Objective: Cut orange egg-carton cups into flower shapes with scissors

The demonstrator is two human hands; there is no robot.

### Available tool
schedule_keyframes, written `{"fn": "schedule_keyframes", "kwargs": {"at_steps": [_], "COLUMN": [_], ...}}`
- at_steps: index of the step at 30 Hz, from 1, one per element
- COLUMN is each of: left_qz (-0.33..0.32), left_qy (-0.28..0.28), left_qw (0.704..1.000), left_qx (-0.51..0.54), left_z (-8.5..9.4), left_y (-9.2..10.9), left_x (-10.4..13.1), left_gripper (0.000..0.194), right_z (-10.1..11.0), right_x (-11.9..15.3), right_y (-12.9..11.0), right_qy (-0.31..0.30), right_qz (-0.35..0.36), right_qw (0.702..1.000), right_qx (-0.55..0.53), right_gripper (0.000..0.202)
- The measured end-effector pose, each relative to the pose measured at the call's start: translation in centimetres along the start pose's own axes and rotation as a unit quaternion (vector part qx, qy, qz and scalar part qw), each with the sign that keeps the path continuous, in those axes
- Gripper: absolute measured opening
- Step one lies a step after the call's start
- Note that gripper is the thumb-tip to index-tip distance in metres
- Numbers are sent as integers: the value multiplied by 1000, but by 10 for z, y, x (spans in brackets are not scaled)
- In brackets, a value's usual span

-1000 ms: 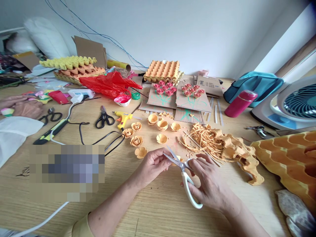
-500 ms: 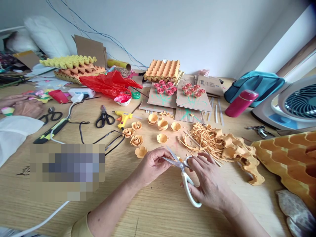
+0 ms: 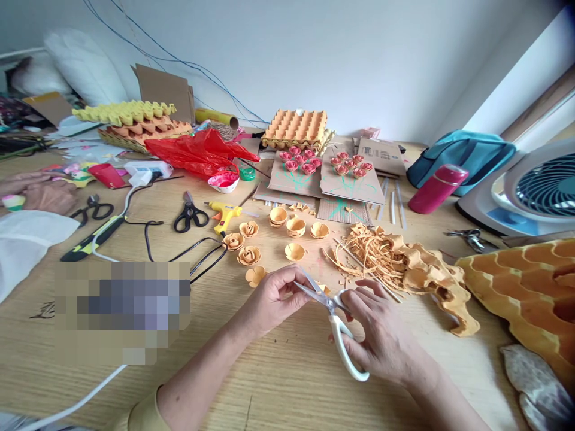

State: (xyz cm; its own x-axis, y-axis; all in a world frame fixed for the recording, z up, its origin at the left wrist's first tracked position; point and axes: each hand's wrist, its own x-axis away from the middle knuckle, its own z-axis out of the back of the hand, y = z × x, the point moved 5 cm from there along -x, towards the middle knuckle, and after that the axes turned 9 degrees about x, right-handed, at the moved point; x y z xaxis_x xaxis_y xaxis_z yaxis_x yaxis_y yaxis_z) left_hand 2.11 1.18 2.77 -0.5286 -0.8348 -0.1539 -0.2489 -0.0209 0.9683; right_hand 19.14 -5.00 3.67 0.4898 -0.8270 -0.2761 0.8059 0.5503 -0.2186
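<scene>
My right hand (image 3: 375,329) is wrapped round white-handled scissors (image 3: 348,353), with thumb and fingers in the loops. Their blades stand slightly apart and reach to the fingertips of my left hand (image 3: 276,293). The left fingers are pinched together on a small orange piece of egg carton, mostly hidden by the fingers and blades. Beyond my hands lie cut carton cups (image 3: 295,252) and several rolled carton flowers (image 3: 248,256). A petalled cup (image 3: 256,276) rests close to my left knuckles. Carton strips and trimmings (image 3: 377,257) are heaped past my right hand.
A yellow glue gun (image 3: 223,215) and black scissors (image 3: 191,214) lie at left centre. Painted red flowers (image 3: 300,160) stand on cardboard. Egg trays (image 3: 516,275) sit at right, near a pink bottle (image 3: 439,188) and fan (image 3: 539,179). Another person's hands (image 3: 49,194) are at far left.
The scissor blades have closed somewhat, and the lower handle has swung slightly down and right. My left hand stays nearly in place.
</scene>
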Motion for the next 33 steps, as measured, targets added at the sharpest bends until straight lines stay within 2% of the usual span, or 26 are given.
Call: {"fn": "schedule_keyframes", "kwargs": {"at_steps": [3,11,22,33], "left_qz": [22,23,17,32], "left_qy": [6,21,20,32], "left_qw": [1000,999,1000,999], "left_qx": [8,11,6,15], "left_z": [2,4,10,8], "left_y": [0,2,-6,0], "left_x": [0,2,2,2], "left_gripper": [21,32,38,40], "right_z": [1,2,4,-2], "right_x": [-1,-1,-2,1], "right_y": [0,0,0,1], "right_qy": [9,12,12,6], "right_qz": [2,0,0,17], "right_qw": [1000,1000,1000,1000], "right_qx": [8,17,19,-20], "right_gripper": [18,16,13,18]}}
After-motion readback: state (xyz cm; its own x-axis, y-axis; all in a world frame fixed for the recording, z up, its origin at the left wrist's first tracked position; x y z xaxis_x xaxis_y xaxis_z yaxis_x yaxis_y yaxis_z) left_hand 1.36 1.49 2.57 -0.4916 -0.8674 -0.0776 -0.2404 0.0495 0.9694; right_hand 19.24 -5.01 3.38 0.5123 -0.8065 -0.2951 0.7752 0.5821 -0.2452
